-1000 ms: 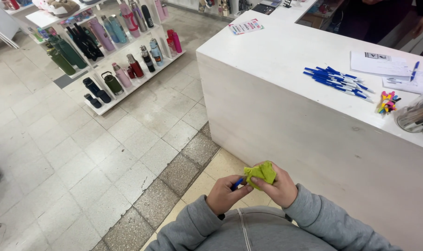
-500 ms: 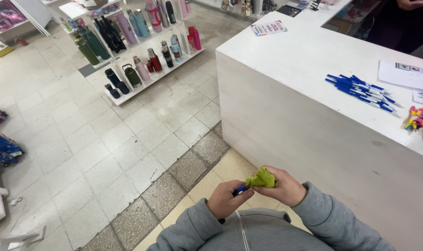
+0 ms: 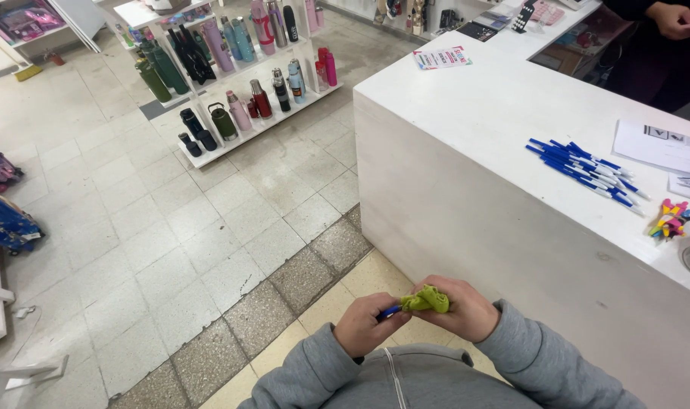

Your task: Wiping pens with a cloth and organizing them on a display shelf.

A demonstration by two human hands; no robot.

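Low in the head view, my left hand (image 3: 369,326) pinches the end of a blue pen (image 3: 389,310). My right hand (image 3: 460,309) wraps a crumpled yellow-green cloth (image 3: 427,299) around the pen's other end. Both hands are held close to my chest, above grey sweatshirt sleeves, just in front of a white counter (image 3: 466,113). Most of the pen is hidden under the cloth and fingers.
On the counter lie several blue-and-white pens (image 3: 583,167), white papers (image 3: 655,144), small colourful clips (image 3: 669,218) and a leaflet (image 3: 443,57). Another person's hand (image 3: 674,17) is at the far right. A white shelf of drink bottles (image 3: 231,83) stands on the tiled floor.
The camera view has swung left, so the counter sits further right in the picture. My hands stay together on the pen and cloth, with only small shifts of the fingers.
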